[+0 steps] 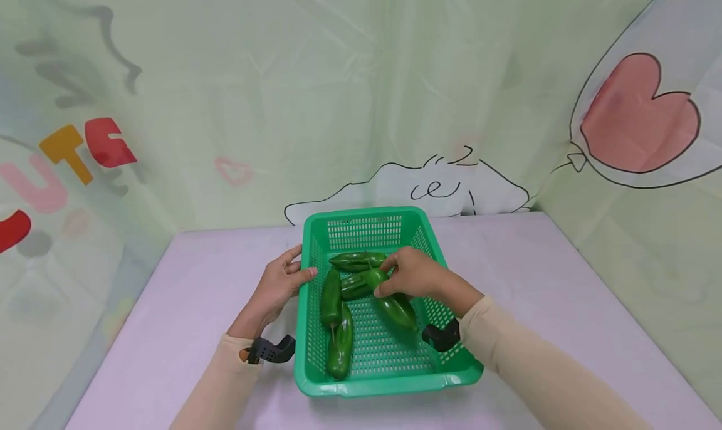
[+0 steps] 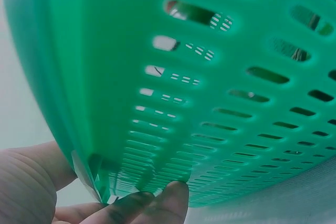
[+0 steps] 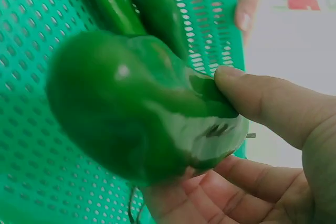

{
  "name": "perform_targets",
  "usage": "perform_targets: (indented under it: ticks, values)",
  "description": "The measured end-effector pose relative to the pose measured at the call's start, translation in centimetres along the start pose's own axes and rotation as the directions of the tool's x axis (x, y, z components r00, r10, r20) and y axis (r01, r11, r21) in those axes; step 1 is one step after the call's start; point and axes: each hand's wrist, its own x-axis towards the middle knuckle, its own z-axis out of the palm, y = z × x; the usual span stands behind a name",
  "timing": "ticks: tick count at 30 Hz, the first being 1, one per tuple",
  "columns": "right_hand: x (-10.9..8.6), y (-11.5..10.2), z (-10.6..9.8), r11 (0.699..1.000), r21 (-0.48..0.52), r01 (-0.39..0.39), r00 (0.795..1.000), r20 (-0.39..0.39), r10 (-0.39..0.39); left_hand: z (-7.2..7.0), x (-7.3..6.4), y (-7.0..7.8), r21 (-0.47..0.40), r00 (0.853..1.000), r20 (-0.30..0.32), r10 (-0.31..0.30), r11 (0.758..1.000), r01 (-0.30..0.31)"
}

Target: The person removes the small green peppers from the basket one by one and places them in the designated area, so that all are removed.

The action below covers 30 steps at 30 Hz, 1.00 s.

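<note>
A green plastic basket [image 1: 389,389] with slotted walls stands on the table, long green peppers inside it. My left hand [image 1: 280,286] grips its left wall, thumb over the rim and fingers outside; the left wrist view shows those fingertips [image 2: 170,200] against the slotted side. Inside the basket, my right hand [image 1: 414,273] holds a glossy green pepper [image 3: 126,108] by its stem end, between thumb and fingers. The pepper's tip points toward the near right. Around it lie one pepper [image 1: 356,261] at the back, another [image 1: 353,286] in the middle, and two [image 1: 331,298] along the left wall.
The pale lilac table [image 1: 209,279] reaches out on both sides of the basket. Behind it hangs a light green printed sheet [image 1: 254,104] that also closes in the sides. A black wrist mount [image 1: 442,336] on the right arm overlaps the basket's right wall.
</note>
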Motion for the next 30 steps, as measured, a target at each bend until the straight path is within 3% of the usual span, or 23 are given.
perform_targets:
  ticks: [23, 30]
  values:
    - [-0.8, 1.2, -5.0, 0.999, 0.029, -0.013, 0.997, -0.071, 0.015, 0.0, 0.0, 0.1, -0.01, 1.0, 0.004, -0.004, 1.0, 0.005]
    - [-1.2, 1.7, -6.7, 0.996, 0.084, -0.019, 0.995, -0.099, 0.027, 0.0, -0.1, 0.1, -0.011, 1.0, 0.009, -0.001, 1.0, 0.001]
